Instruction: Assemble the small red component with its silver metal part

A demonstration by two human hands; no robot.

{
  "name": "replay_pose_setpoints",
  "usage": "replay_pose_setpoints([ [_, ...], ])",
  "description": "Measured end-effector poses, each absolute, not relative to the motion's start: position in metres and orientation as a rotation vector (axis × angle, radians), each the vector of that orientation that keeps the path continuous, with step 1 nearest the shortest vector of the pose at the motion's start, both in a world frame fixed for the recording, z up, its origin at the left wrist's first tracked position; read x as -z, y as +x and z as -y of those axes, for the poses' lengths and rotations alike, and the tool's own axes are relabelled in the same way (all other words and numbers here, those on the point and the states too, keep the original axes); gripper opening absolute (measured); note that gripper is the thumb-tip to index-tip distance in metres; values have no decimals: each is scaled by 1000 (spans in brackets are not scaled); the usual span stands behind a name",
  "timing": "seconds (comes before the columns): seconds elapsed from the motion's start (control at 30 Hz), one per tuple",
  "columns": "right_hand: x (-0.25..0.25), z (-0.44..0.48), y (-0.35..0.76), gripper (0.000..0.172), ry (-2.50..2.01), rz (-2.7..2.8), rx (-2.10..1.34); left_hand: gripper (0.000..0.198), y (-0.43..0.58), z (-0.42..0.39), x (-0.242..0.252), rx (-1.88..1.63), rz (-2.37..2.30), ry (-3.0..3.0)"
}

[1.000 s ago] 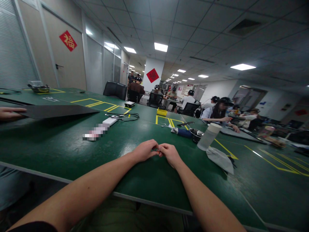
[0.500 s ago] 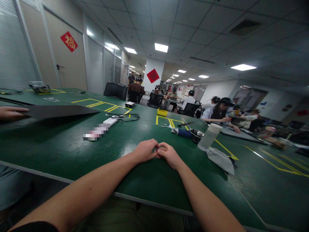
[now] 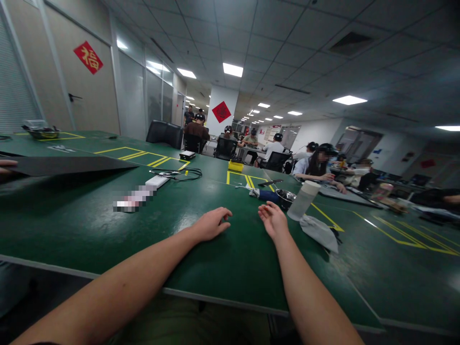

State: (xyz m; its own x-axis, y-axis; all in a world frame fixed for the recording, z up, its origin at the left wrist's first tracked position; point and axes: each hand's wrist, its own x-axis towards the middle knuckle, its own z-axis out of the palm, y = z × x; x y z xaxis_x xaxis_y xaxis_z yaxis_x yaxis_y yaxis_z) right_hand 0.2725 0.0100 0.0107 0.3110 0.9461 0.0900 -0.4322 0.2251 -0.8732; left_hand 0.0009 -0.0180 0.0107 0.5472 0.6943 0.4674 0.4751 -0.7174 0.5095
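Observation:
My left hand (image 3: 212,224) hovers over the green table (image 3: 233,268), its thumb and fingers apart and nothing visible between them. To its right, my right hand (image 3: 273,219) is turned partly palm up with the fingers curled in. A tiny reddish-orange spot shows at its fingertips, too small to name. Just beyond the right hand are a metal bowl (image 3: 286,197) and a dark blue rolled item (image 3: 269,195). A translucent bottle (image 3: 304,200) stands to the right of that hand, with a grey pouch (image 3: 319,233) lying in front of it.
A white power strip (image 3: 157,181) with a black cable (image 3: 187,174) lies left of centre. Another person's hand (image 3: 7,164) holds a dark flat panel (image 3: 72,165) at the far left. A yellow tray (image 3: 235,166) sits farther back. People sit at tables behind.
My hands were touching at the fingertips and have drawn apart. The left has opened; the right has moved right and turned its palm up. The view has shifted slightly right.

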Motion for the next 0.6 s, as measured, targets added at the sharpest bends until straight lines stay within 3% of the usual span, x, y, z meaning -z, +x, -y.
replay_pose_setpoints([
  [0.1, -12, -10, 320, 5, -926, 417, -969, 27, 1, 15, -9, -990, -965, 2395],
  [0.23, -9, -2, 365, 26, -1002, 275, -808, 25, 0, 13, -9, -1009, -965, 2331],
  [0.6, 0, -4, 394, 17, -1190, 43, -307, 22, -3, 12, -10, -933, -994, 2353],
])
